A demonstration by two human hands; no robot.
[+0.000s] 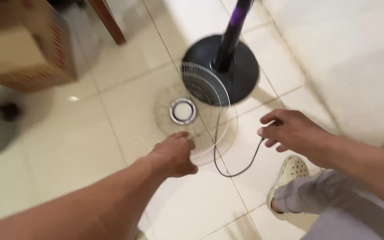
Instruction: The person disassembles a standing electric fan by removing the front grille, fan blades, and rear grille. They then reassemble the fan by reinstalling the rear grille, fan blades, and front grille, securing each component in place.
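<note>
Fingers of the left hand (174,155) curl closed on the near rim of a white wire fan guard (192,113), which stands tilted on the tiled floor (67,146). Right hand (290,131), beside the guard, hangs open and empty. Behind the guard stands a black fan base (241,66); a black cord (241,166) trails beside it.

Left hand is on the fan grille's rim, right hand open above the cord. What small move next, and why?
Probably bring the right hand down onto the far rim of the white wire grille. Only the left hand grips it, near one edge, and the grille lies flat on the tiled floor over the black cord.
</note>
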